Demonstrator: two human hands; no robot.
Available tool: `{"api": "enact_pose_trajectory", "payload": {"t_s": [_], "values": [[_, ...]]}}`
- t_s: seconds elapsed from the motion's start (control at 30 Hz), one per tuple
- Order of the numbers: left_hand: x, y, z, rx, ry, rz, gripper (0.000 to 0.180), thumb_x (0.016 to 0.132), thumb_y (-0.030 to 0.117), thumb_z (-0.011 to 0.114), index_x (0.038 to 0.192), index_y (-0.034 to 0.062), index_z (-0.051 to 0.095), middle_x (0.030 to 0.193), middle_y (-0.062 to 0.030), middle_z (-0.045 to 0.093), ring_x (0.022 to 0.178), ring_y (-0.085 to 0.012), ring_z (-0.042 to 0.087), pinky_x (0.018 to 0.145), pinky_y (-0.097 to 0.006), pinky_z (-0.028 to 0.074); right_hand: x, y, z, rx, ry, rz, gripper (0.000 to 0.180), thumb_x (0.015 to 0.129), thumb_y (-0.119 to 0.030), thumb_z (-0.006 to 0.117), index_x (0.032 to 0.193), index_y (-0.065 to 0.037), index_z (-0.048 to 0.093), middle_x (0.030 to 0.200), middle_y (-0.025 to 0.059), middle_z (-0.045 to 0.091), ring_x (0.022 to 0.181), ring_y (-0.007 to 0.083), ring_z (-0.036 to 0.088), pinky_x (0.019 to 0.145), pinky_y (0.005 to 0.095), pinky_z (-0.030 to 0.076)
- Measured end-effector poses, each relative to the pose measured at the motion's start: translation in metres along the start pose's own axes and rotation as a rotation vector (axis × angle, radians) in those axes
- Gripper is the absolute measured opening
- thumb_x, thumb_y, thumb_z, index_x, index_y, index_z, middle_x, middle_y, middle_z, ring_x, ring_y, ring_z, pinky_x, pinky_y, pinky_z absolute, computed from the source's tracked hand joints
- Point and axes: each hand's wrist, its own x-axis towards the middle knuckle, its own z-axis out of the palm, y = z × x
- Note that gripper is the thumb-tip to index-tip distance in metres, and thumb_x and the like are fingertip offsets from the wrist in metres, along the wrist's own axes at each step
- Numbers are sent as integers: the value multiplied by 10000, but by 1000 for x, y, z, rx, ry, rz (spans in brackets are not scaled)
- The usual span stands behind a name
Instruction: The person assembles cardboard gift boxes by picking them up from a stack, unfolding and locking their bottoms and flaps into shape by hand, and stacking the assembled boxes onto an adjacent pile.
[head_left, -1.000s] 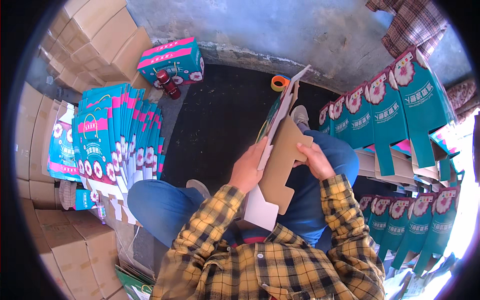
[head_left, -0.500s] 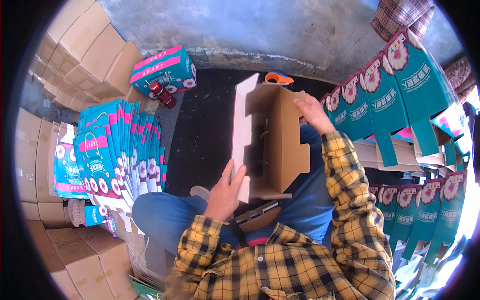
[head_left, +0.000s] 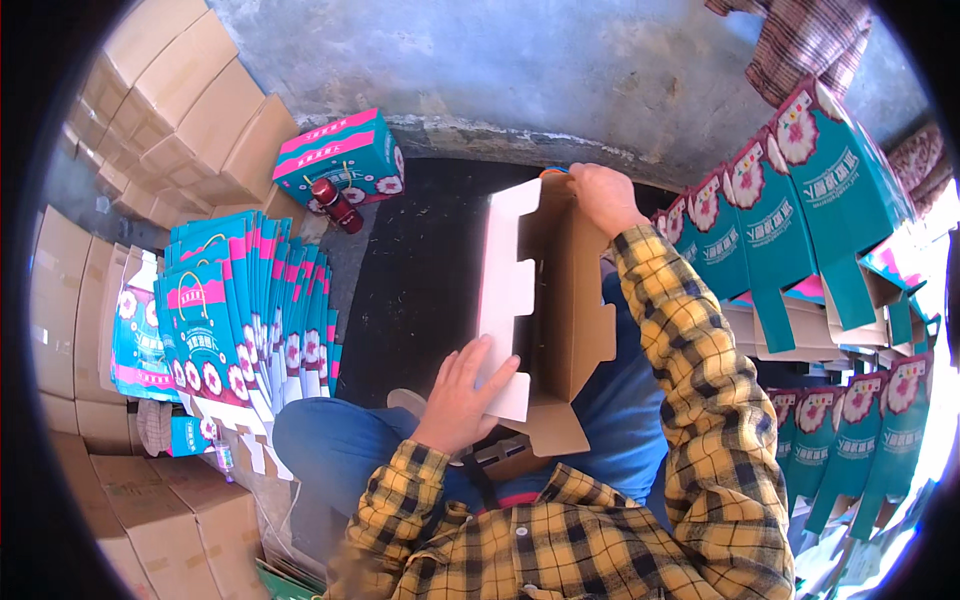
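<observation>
Carton (head_left: 577,320), brown-lined; left hand (head_left: 458,398), seven o'clock, grip splayed against white flap (head_left: 510,270); right hand (head_left: 606,198), one o'clock, grip clasping carton.

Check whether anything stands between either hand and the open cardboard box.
Nothing visible does. The left hand already lies on the white flap of the open cardboard box, toward its near end. The right hand is at the far right corner, fingertips partly hidden.

The yellow-and-black plaid shirt (head_left: 600,535) has 2 long sleeves (head_left: 695,340) and a pale button (head_left: 521,531). The trousers (head_left: 335,440) are blue, the visible shoe (head_left: 404,399) pale.
</observation>
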Motion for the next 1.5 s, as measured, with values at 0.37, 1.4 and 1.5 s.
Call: {"api": "enact_pose_trajectory", "payload": {"t_s": [0.37, 1.4, 1.5], "values": [[11, 1, -6, -49, -106, 22, 717, 823, 435, 781, 1449, 179, 543, 1529, -237, 396, 1426, -417, 376, 1168, -535, 328, -8, -17, 12, -161, -65, -226, 192, 937, -258, 649, 929, -67, 669, 787, 121, 712, 822, 338, 727, 720, 466, 574], [19, 74, 82, 122, 82, -101, 470, 928, 118, 557, 1355, -74, 515, 1348, -222, 555, 1296, -368, 515, 1106, -530, 385, -56, 4, 24, 6, -321, 21, 279, 949, -350, 596, 1076, -132, 717, 1093, 171, 639, 994, 355, 666, 844, 472, 565], [-12, 34, 49, -1, 102, -201, 405, 934, 82, 521, 1309, -69, 547, 1261, -249, 601, 1186, -397, 583, 1035, -487, 453, -57, 13, 15, 102, -379, -67, 382, 987, -376, 480, 937, -99, 739, 922, 148, 721, 920, 331, 702, 837, 499, 545]]}}
